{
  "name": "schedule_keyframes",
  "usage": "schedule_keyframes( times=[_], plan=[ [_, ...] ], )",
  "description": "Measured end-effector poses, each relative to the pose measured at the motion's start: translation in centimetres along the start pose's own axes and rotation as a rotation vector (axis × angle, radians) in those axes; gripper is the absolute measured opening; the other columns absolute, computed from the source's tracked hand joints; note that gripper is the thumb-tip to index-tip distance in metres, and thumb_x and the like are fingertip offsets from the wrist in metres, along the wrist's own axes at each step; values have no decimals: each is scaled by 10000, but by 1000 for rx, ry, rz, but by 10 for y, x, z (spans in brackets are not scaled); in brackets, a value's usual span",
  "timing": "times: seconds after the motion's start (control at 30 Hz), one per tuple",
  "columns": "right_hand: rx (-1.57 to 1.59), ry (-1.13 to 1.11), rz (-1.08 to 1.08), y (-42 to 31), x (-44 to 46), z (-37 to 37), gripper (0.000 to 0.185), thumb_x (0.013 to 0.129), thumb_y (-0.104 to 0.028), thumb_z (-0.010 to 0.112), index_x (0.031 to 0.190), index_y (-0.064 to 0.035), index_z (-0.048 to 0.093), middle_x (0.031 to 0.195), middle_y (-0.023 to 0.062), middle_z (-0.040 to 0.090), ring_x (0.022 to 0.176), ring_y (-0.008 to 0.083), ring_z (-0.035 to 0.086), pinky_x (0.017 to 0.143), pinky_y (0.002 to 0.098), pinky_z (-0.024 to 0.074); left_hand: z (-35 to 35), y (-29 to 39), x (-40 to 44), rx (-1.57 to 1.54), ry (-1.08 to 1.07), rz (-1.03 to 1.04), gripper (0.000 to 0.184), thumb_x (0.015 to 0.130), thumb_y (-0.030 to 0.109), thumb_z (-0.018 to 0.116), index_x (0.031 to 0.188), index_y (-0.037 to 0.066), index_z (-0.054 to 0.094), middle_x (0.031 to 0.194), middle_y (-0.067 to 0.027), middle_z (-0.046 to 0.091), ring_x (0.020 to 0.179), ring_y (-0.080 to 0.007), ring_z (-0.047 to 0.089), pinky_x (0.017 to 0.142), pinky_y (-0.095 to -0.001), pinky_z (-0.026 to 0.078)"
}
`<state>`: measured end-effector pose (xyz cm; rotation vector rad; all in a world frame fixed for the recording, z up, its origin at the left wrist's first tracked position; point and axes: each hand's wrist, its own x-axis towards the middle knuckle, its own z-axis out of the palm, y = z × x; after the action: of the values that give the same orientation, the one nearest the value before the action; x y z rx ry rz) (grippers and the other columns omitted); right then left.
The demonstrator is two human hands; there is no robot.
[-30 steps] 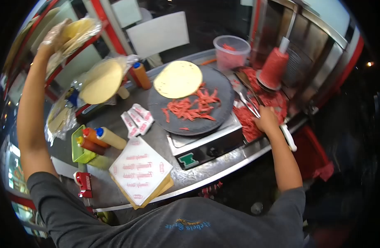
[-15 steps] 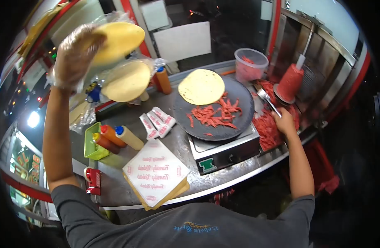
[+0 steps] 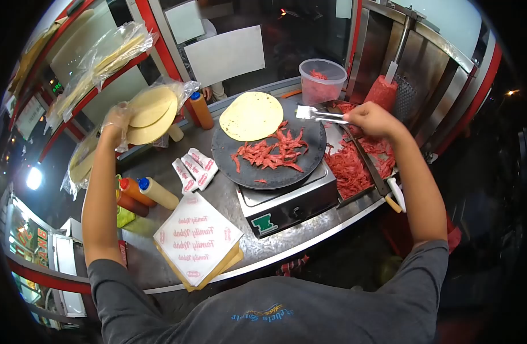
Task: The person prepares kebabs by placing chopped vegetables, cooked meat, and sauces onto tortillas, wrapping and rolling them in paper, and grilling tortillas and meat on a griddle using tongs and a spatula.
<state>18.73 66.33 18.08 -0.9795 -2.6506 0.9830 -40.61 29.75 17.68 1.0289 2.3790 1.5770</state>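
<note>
My left hand (image 3: 118, 119), in a clear plastic glove, pinches the edge of a tortilla (image 3: 147, 109) that lies over another tortilla (image 3: 154, 133) at the back left. In my right hand (image 3: 373, 120) is a pair of metal tongs (image 3: 326, 116), its tips above the right edge of the round black griddle (image 3: 226, 165). A browned tortilla (image 3: 251, 116) covers the back left of the griddle. Strips of red meat (image 3: 272, 150) lie in front of it. More shredded red meat (image 3: 355, 172) fills a tray to the right, with a long knife (image 3: 369, 163) across it.
A red meat cone (image 3: 381, 93) stands on a spit at the back right, beside a clear tub (image 3: 322, 83). Sauce bottles (image 3: 159, 192), wrapped rolls (image 3: 196, 168) and printed paper (image 3: 198, 238) occupy the left counter. Bagged flatbreads (image 3: 106, 63) rest on a shelf.
My left hand has come down with its tortilla onto the stack. My right hand has lifted the tongs from the meat tray and swung them left towards the griddle. The view has shifted right.
</note>
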Motion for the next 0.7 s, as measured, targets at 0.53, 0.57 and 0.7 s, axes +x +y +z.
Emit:
schedule_keyframes(
  times=[0.53,0.57,0.7],
  plan=[
    [-809,276,-711,-44,-57,36,231,853,-169,738,991,-13,636,897,136,643,814,344,695,680,440,562,73,88,-415,134,-642,125,414,875,220,803,1212,3,698,1193,-175,720,1137,-331,683,973,-412,523],
    [-741,281,-657,-48,-66,37,240,858,-178,738,1000,-12,638,901,140,646,818,347,695,677,443,563,80,85,-432,139,-587,39,412,878,231,799,1208,4,703,1195,-177,721,1140,-332,680,975,-411,521],
    [-532,232,-489,-50,-76,68,321,908,-265,712,1108,-18,665,965,167,681,872,376,701,744,469,568,104,72,-458,247,-547,57,376,935,260,739,1235,39,690,1184,-156,725,1134,-361,671,982,-433,514]
  ],
)
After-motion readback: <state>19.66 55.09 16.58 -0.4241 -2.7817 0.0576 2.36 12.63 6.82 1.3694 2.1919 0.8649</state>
